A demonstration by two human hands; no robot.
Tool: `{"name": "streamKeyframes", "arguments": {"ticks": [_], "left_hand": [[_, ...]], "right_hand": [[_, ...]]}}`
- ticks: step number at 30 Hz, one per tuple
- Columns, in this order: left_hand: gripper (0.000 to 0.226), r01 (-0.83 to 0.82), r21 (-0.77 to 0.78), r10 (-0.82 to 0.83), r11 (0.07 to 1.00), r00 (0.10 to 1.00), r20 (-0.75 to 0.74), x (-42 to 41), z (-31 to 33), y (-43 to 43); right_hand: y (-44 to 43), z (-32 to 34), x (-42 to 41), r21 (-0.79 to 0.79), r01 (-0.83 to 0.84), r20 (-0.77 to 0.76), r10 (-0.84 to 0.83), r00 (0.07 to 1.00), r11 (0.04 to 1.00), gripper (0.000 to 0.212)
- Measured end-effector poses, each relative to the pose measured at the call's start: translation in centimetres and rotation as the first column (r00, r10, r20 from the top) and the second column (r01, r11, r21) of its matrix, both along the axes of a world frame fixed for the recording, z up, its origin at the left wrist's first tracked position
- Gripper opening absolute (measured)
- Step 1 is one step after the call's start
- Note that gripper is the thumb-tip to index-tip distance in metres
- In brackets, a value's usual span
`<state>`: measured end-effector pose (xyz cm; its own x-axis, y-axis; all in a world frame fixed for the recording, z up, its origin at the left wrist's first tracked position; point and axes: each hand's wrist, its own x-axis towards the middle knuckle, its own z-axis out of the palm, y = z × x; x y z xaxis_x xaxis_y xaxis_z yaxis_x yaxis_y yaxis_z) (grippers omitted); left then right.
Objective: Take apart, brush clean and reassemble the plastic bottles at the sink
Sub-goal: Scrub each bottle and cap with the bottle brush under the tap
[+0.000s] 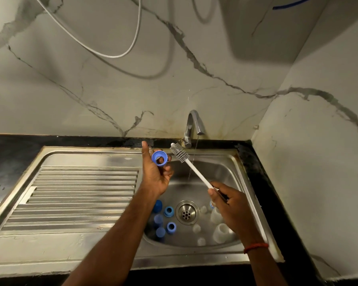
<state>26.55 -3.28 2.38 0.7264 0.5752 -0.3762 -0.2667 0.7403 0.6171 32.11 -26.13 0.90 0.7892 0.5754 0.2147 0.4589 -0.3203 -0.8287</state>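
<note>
My left hand (156,174) holds a blue screw ring (159,158) up over the sink basin (219,168), its opening facing me. My right hand (227,203) grips the handle of a white bottle brush (191,166), whose bristled head points up and left, just right of the ring and apart from it. On the basin floor lie blue rings and caps (169,211) left of the drain (186,212), and clear bottles and teats (220,232) right of it, partly hidden by my right arm.
A chrome tap (193,124) at the back runs a thin stream of water into the basin. A ribbed steel drainboard (81,195) lies to the left. Black counter surrounds the sink; marble walls stand behind and close on the right. A white cable (103,53) hangs above.
</note>
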Motion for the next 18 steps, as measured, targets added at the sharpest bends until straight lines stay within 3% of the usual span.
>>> {"name": "streamKeyframes", "arguments": {"ticks": [6, 9, 11, 18], "left_hand": [[0.036, -0.006, 0.204, 0.034, 0.979, 0.99, -0.137, 0.5, 0.5, -1.9], [0.032, -0.082, 0.22, 0.121, 0.972, 0.978, -0.17, 0.6, 0.8, -1.6], [0.031, -0.136, 0.182, 0.166, 0.974, 0.973, -0.161, 0.4, 0.9, -0.8], [0.034, -0.075, 0.212, 0.09, 0.974, 0.994, -0.06, 1.4, 0.4, -1.7]], "right_hand": [[1.9, 0.1, 0.4, -0.074, -0.032, 0.226, 0.048, 0.973, 0.997, 0.021], [2.0, 0.1, 0.5, -0.128, -0.134, 0.269, 0.165, 0.949, 0.983, 0.028], [1.2, -0.4, 0.8, -0.162, -0.172, 0.247, 0.209, 0.946, 0.972, 0.03], [2.2, 0.8, 0.8, -0.145, -0.11, 0.317, 0.152, 0.936, 0.983, 0.029]]}}
